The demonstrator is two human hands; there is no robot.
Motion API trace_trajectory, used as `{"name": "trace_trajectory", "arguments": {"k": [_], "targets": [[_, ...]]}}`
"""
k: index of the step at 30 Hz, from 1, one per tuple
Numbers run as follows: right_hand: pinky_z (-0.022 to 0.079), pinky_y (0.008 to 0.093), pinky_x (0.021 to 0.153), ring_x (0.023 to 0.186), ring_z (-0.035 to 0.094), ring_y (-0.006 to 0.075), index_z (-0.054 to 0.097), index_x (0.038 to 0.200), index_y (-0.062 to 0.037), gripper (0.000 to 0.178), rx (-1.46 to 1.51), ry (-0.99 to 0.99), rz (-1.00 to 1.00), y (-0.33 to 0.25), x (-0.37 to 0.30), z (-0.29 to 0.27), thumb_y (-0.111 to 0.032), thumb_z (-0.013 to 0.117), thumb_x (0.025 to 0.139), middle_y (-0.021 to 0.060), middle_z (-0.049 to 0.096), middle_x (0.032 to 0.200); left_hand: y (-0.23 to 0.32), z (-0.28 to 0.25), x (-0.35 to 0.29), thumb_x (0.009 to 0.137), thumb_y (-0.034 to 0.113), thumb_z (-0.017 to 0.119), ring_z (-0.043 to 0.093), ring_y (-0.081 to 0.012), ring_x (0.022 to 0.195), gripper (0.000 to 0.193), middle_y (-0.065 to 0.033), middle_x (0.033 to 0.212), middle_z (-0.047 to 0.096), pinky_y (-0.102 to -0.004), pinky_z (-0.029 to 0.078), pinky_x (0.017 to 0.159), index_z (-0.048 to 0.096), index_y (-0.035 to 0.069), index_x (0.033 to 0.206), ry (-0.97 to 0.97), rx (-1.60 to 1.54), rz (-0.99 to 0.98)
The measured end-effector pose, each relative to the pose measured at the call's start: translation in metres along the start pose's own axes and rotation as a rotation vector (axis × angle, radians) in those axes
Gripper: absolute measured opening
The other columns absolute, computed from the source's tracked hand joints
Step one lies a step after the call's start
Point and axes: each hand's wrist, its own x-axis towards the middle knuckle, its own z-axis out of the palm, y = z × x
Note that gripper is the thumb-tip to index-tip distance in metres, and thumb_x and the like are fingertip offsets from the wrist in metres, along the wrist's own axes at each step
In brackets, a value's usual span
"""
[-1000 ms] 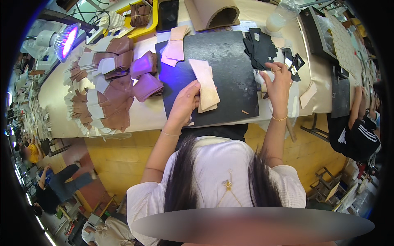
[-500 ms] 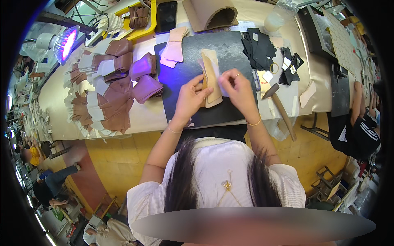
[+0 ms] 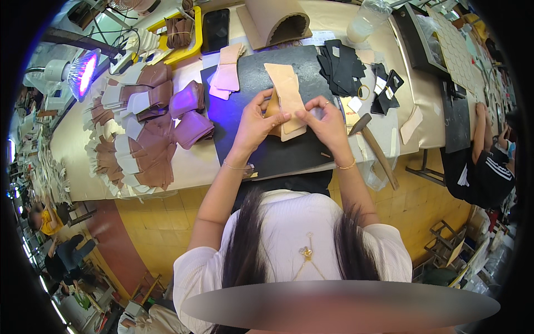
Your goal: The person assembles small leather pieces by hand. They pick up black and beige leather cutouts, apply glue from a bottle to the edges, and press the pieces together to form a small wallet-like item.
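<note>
Over the black work mat (image 3: pixel 233 125) both my hands hold a small stack of tan leather pieces (image 3: pixel 288 94), its long side pointing away from me. My left hand (image 3: pixel 257 125) is wrapped round the stack's left edge, thumb on the top face. On the right edge, my right hand (image 3: pixel 325 122) pinches the stack between thumb and fingers. The layers overlap unevenly at the near end. Pale pinkish leather pieces (image 3: pixel 227 72) lie at the mat's far left.
Fanned brown leather stacks (image 3: pixel 144 147) cover the left, beside a glowing lamp (image 3: pixel 86 72). Beyond are a yellow tray (image 3: pixel 194 42), phone (image 3: pixel 216 30) and curved brown block (image 3: pixel 275 22). Black pieces (image 3: pixel 340 69) and a hammer (image 3: pixel 375 147) lie right.
My right hand has moved from a thin whitish sheet at the stack's right side to pinching the stack's edge. The top piece now shows a plain tan face. The whole view has shifted slightly.
</note>
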Motion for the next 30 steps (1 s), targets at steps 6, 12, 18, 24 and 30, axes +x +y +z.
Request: {"name": "trace_trajectory", "arguments": {"k": [6, 12, 18, 24, 30], "targets": [[0.049, 0.0260, 0.068, 0.072, 0.063, 0.0101, 0.069, 0.093, -0.0006, 0.030, 0.105, 0.035, 0.075, 0.011, 0.009, 0.004, -0.029, 0.075, 0.088, 0.0059, 0.070, 0.079, 0.006, -0.007, 0.001, 0.082, -0.002, 0.075, 0.071, -0.0234, 0.092, 0.067, -0.0166, 0.112, 0.067, -0.0294, 0.057, 0.079, 0.042, -0.004, 0.140, -0.048, -0.059, -0.087], [0.044, 0.0196, 0.055, 0.058, 0.055, 0.0045, 0.065, 0.101, -0.0008, 0.024, 0.471, 0.028, 0.167, 0.003, 0.019, -0.006, -0.024, 0.067, 0.096, 0.0010, 0.065, 0.077, 0.006, -0.010, 0.032, 0.087, 0.003, 0.071, 0.069, -0.0223, 0.089, 0.060, -0.0138, 0.108, 0.065, -0.0288, 0.055, 0.078, 0.046, 0.002, 0.141, 0.076, 0.375, 0.052], [0.028, 0.0183, 0.040, 0.045, 0.033, -0.0011, 0.060, 0.099, -0.0054, 0.020, 0.792, 0.036, 0.233, 0.003, 0.023, -0.003, -0.024, 0.065, 0.097, -0.0067, 0.051, 0.067, 0.000, -0.006, 0.033, 0.081, 0.010, 0.074, 0.050, -0.0345, 0.117, 0.051, -0.0127, 0.120, 0.057, -0.0456, 0.040, 0.101, 0.060, 0.011, 0.130, 0.359, 1.155, 0.645], [0.028, 0.0182, 0.039, 0.043, 0.033, -0.0003, 0.060, 0.100, -0.0096, 0.016, 0.912, 0.049, 0.147, -0.008, 0.030, -0.012, -0.025, 0.062, 0.099, -0.0076, 0.049, 0.062, -0.021, -0.007, 0.040, 0.085, 0.018, 0.071, 0.048, -0.0328, 0.122, 0.035, -0.0108, 0.136, 0.052, -0.0449, 0.040, 0.100, 0.067, 0.016, 0.119, 0.179, 1.491, 0.571], [0.028, 0.0173, 0.039, 0.043, 0.035, -0.0003, 0.055, 0.106, -0.0119, 0.014, 1.020, 0.217, -0.049, -0.032, 0.026, -0.051, -0.024, 0.060, 0.100, -0.0044, 0.057, 0.067, -0.009, -0.007, 0.052, 0.087, 0.020, 0.070, 0.045, -0.0358, 0.125, 0.036, -0.0148, 0.136, 0.051, -0.0486, 0.035, 0.105, 0.067, 0.015, 0.123, 0.226, 1.582, 0.616]]}}
